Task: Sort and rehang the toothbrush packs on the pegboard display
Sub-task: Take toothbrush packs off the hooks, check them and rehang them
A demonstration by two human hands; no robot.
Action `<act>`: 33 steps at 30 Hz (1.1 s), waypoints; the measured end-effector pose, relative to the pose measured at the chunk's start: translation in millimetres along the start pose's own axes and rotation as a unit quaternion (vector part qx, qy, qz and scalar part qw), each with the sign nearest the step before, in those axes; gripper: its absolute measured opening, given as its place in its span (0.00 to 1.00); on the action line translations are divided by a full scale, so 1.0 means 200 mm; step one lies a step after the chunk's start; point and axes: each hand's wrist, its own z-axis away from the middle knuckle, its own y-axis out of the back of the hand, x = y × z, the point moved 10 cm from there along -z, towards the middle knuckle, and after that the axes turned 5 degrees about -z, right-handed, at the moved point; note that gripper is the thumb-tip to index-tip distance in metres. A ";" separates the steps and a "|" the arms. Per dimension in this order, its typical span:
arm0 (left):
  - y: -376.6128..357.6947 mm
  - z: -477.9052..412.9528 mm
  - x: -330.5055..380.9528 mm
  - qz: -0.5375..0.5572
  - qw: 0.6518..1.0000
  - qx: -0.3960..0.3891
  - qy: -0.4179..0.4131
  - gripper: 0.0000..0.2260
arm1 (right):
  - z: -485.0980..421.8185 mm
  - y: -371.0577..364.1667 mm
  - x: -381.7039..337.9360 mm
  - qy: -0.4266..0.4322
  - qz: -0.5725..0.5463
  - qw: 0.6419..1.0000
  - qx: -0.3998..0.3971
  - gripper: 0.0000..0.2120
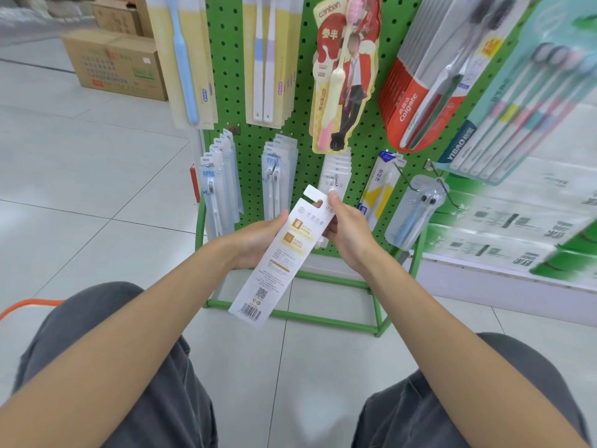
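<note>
Right thumb [332, 199] is pressed on the hang tab, with the other fingers hidden behind the card. So my right hand [350, 232] pinches the top of the white pack [277, 263]. My left hand [258, 240] grips its left edge mid-length, thumb along the edge and fingers wrapped behind.

A second tab pokes out behind the top. Could be two packs stacked, can't tell.

Pack is in the air in front of the lower row of the pegboard [226, 76], not on any hook. Printed back faces me. Long axis is diagonal: barcode end low-left toward my knees, hang-hole end up-right toward the board.

Status: the visible hooks look loaded, e.g. blue-white packs [219, 185] and Colgate pack [416, 92]. The matching white stack [336, 171] hangs just behind my right thumb, so that's likely the target.

Left to do: stand the pack upright, line the hole up with that peg and slide it on. Can't judge whether anything else still needs sorting.
</note>
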 end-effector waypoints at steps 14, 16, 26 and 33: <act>0.03 0.02 0.15 -0.148 0.955 0.193 -0.170 0.18 | 0.08 -0.19 0.09 -0.100 -0.142 0.984 -0.028 0.17; 0.09 0.03 0.17 -0.167 0.937 0.249 -0.179 0.19 | 0.07 -0.19 0.05 -0.077 -0.150 0.985 -0.036 0.18; 0.16 0.07 0.23 -0.148 0.935 0.252 -0.201 0.22 | 0.06 -0.15 -0.18 0.142 0.149 0.978 -0.037 0.08; 0.32 0.20 0.41 -0.008 0.937 0.261 -0.232 0.06 | 0.04 -0.23 -0.31 0.150 0.149 0.976 -0.044 0.07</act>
